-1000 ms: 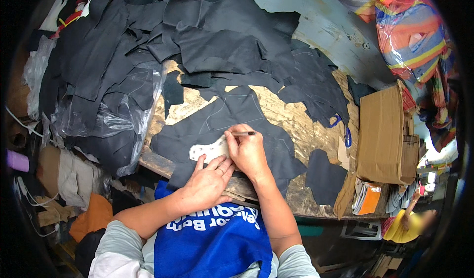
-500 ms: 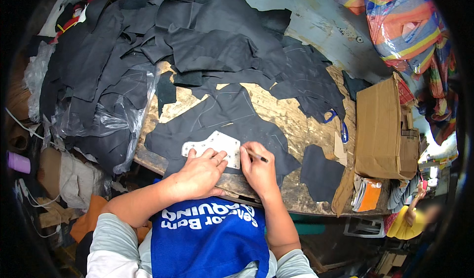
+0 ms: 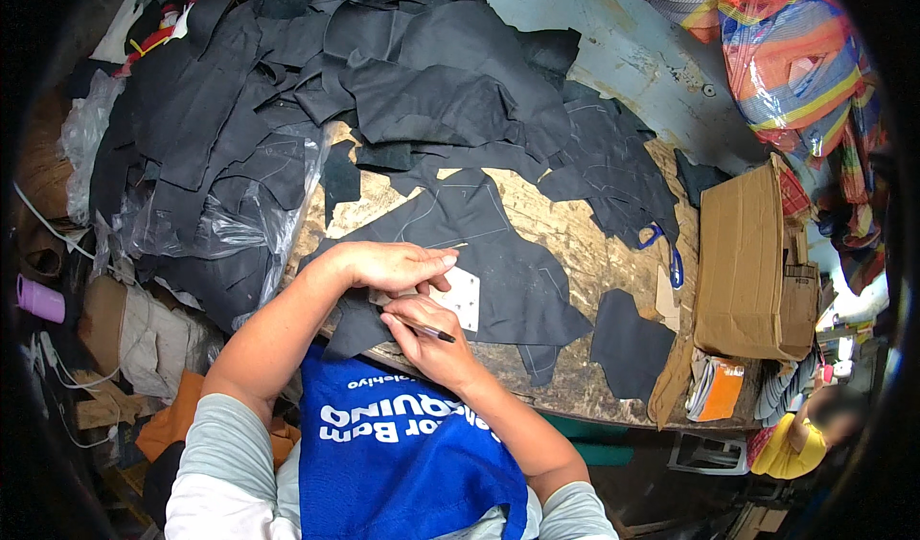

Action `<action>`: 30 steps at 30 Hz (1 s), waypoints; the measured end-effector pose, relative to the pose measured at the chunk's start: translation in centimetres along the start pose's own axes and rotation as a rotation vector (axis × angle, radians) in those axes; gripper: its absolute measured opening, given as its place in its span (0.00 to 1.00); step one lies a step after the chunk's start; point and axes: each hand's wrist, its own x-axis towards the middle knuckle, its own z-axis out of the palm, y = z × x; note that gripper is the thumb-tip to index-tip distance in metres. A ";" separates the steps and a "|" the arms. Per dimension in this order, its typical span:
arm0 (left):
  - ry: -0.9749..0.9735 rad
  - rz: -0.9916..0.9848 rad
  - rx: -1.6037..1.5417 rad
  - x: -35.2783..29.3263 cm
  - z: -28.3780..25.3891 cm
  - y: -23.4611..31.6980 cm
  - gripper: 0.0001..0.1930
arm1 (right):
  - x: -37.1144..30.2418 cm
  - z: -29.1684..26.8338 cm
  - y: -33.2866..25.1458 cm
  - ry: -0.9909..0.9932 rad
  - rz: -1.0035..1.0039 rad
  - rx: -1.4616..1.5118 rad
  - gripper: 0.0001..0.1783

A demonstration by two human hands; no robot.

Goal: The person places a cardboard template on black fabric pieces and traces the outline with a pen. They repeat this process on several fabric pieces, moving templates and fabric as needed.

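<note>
A white pattern piece (image 3: 465, 296) dotted with small dark marks lies on a black sheet of leather (image 3: 522, 296) close to the table's front edge. My left hand (image 3: 398, 267) reaches over the pattern's far side, its fingers stretched out and resting on it, holding nothing. A pen (image 3: 428, 330) with a dark end is pinched in my right hand (image 3: 431, 348), at the near left edge of the pattern. The pen's tip is hidden by the fingers. Thin pale outlines show elsewhere on the leather.
A large heap of black leather (image 3: 431, 80) covers the table's back and left. Toward the right are blue-handled scissors (image 3: 677, 267), a loose leather piece (image 3: 632, 344) and a cardboard box (image 3: 743, 262). A person in yellow (image 3: 791, 444) is beyond the table at far right.
My right hand with the pen has moved from the pattern's right edge to its near left edge. My left hand has shifted to the pattern's far side, the forearm raised.
</note>
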 end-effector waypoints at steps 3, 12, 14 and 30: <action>-0.001 0.029 0.022 0.2 0.4 -0.2 0.38 | 0.3 0.6 -0.1 0.012 -0.018 0.000 0.06; 0.126 0.135 0.321 -0.3 1.4 0.3 0.30 | -3.9 -7.2 -2.8 0.133 0.380 -0.403 0.02; 0.166 0.092 0.188 0.0 2.3 0.7 0.31 | -4.8 -8.5 -2.9 0.185 0.404 -0.438 0.02; -0.440 1.184 -0.804 -2.5 6.4 2.3 0.07 | -7.6 -5.6 -2.6 -0.185 0.500 1.072 0.30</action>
